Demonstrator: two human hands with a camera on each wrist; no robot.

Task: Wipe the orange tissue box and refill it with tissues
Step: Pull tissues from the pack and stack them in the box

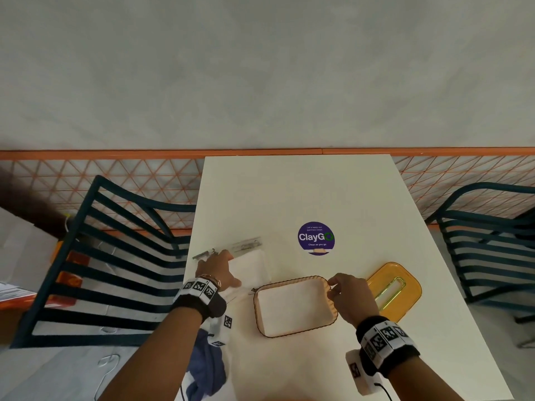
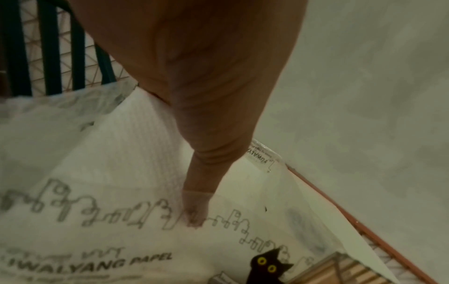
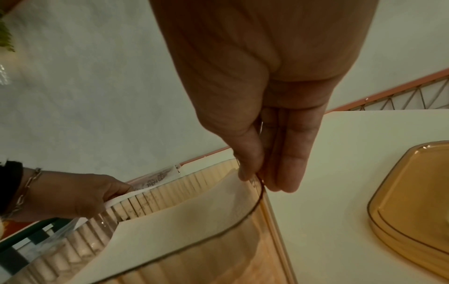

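Pinching the tissue box point(image 1: 295, 306) rim, right hand point(image 1: 351, 296); left hand point(image 1: 215, 270) grips the tissue pack point(image 1: 249, 267).

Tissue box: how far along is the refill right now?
The lid is off, lying on the table right of the box. Tissues already sit inside the tissue box. In hand: the right hand pinches the box rim, and the left hand holds tissues at the tissue pack. Left: load those and refit the lid. Wiping can't be judged; a blue cloth lies nearby.
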